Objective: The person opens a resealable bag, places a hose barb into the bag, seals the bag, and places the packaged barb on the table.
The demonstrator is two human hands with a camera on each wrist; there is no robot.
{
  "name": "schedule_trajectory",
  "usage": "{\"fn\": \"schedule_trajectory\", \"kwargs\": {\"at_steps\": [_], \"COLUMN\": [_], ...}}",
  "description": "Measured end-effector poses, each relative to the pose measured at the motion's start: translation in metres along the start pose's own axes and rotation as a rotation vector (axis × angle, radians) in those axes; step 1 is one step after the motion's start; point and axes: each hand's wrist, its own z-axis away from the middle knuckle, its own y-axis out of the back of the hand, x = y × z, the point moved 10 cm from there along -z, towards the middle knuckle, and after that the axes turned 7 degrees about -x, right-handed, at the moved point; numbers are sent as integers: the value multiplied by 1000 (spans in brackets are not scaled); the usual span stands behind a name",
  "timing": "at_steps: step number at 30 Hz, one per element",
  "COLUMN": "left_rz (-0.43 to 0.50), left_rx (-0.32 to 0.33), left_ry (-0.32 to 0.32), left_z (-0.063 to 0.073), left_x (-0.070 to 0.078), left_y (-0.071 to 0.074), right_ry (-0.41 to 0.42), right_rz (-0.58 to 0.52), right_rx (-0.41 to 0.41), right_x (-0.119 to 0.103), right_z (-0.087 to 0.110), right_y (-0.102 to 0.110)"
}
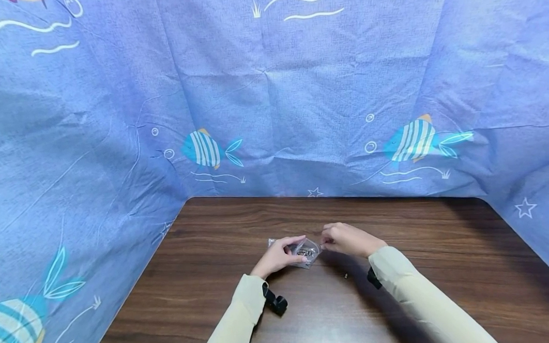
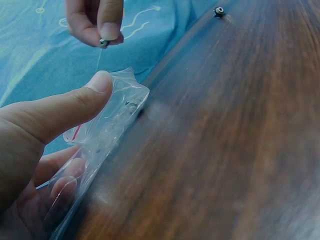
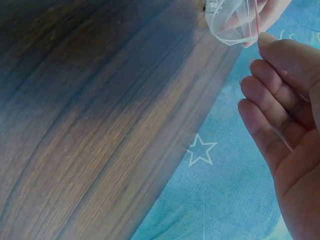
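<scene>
My left hand [image 1: 279,256] holds a clear zip bag [image 1: 310,256] with several small shiny metal pieces inside. In the left wrist view the thumb lies along the bag [image 2: 120,95], near its top, and fingers show behind the plastic. A red line runs near the bag's mouth. Just beyond the bag, my right hand [image 1: 345,239] pinches a small round metal piece [image 2: 103,43] between thumb and fingertip. The right wrist view has the right hand [image 3: 290,110] close beside the bag, its other fingers curled. Another small metal piece [image 1: 346,275] lies on the table, nearer me.
The dark wood-grain table [image 1: 206,299] spreads under both hands. A blue fish-patterned cloth [image 1: 308,97] hangs along its back and sides. Black wrist cameras, such as the left one [image 1: 276,302], sit below the cuffs.
</scene>
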Motion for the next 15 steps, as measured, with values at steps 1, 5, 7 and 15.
{"fn": "schedule_trajectory", "kwargs": {"at_steps": [1, 5, 7, 15], "left_rz": [0, -4, -2, -2], "left_rx": [1, 0, -3, -9], "left_ry": [-2, 8, 13, 11], "left_z": [0, 0, 1, 0], "left_x": [0, 0, 1, 1], "left_y": [0, 0, 0, 0], "right_ry": [-1, -9, -17, -41], "right_rz": [1, 1, 3, 20], "right_rx": [2, 10, 14, 15], "right_x": [0, -1, -1, 0], "right_z": [-1, -7, -9, -15], "right_y": [0, 1, 1, 0]}}
